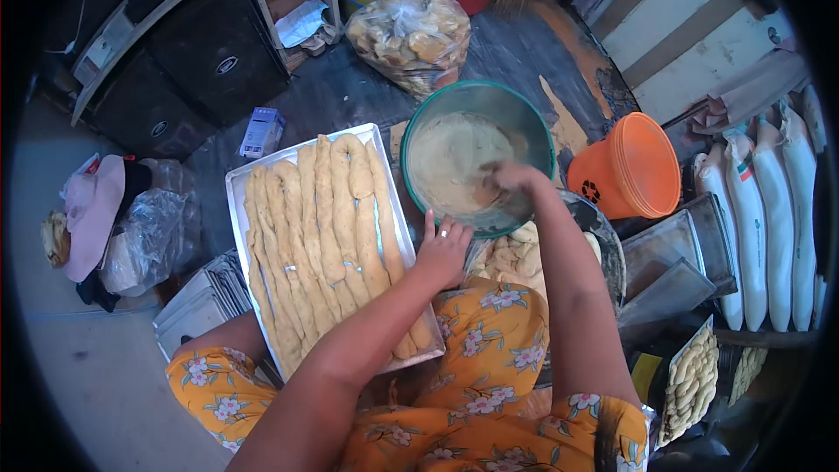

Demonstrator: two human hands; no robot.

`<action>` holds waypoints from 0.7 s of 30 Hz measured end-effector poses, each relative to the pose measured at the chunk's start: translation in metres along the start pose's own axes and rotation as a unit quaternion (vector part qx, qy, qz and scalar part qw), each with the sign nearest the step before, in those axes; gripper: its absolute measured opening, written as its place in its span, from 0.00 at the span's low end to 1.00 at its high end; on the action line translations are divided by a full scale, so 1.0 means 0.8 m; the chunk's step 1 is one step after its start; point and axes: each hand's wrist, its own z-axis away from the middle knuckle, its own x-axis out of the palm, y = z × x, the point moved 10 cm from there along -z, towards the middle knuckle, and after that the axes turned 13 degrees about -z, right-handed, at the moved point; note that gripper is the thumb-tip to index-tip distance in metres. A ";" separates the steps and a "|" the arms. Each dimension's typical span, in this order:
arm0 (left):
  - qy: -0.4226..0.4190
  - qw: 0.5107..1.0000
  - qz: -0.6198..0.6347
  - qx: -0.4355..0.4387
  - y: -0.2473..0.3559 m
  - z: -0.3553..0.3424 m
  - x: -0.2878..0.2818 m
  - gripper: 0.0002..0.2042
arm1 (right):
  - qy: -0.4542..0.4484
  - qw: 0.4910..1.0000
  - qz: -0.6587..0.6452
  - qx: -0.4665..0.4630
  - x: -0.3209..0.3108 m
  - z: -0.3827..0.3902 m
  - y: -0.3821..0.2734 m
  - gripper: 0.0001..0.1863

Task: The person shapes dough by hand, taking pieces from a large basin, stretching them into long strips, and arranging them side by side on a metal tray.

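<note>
My left hand (443, 253), with a ring on one finger, has its fingers apart at the near rim of a green basin (546, 135). The fingertips reach the basin's outer side. Inside the basin is a pale, flour-like powder (459, 153). My right hand (516, 179) is down in the basin at the right, its fingers smeared by motion; whether they hold anything is unclear. Left of the basin, a white rectangular tray (234, 197) bears several long rolled dough strips (328, 218). Under my right forearm lies a pile of pale dough (511, 258) in a wide round container, partly hidden.
An orange bucket (634, 166) leans at the right, near metal trays (673, 240) and long white sacks (773, 192). Beyond the basin sits a clear bag of bread-like pieces (415, 35). Braided dough (692, 376) fills a tray at lower right. A small box (262, 133) stands behind the white tray.
</note>
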 end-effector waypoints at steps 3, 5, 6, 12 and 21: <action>-0.031 0.998 0.055 -0.002 0.001 0.002 0.001 0.40 | 0.280 0.941 0.189 -0.013 -0.099 -0.064 0.022 0.37; -0.025 0.998 0.049 -0.001 0.003 -0.006 -0.001 0.40 | 0.334 0.909 0.245 0.045 -0.087 -0.096 0.062 0.40; -0.017 0.999 0.045 0.001 0.005 -0.014 -0.002 0.40 | 0.385 0.866 0.301 0.103 -0.087 -0.098 0.082 0.43; -0.036 0.999 0.017 -0.034 -0.039 -0.010 0.003 0.36 | -0.072 0.959 -0.003 0.274 0.099 -0.112 0.065 0.31; -0.104 0.993 0.044 -0.036 0.012 -0.006 0.025 0.40 | -0.225 0.877 -0.357 0.228 0.175 -0.135 0.106 0.25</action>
